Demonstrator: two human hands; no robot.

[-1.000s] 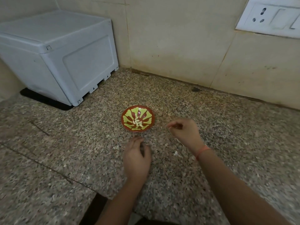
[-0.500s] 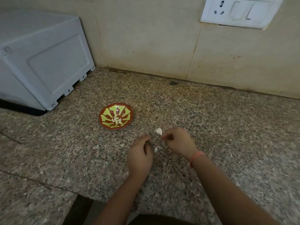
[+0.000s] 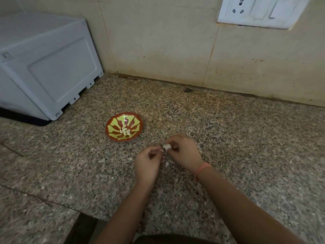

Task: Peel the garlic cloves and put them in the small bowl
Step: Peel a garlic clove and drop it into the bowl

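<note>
A few peeled cloves [image 3: 125,132] already lie in the middle of the small bowl [image 3: 112,136], the red-and-yellow one on the speckled tabletop [image 3: 228,138]. Just beside it, the right hand [image 3: 184,152] grips a garlic clove [image 3: 167,147] in curled fingers. The left hand [image 3: 147,161], fingers curled too, seems to pinch at the clove's skin. I'd say this one is mid-peel, not yet in the bowl. A scrap of skin [image 3: 166,163] lies under the hands. How many cloves remain I can't tell. Nothing readable shows on the switch plate [image 3: 260,11] or the white appliance [image 3: 52,67].
</note>
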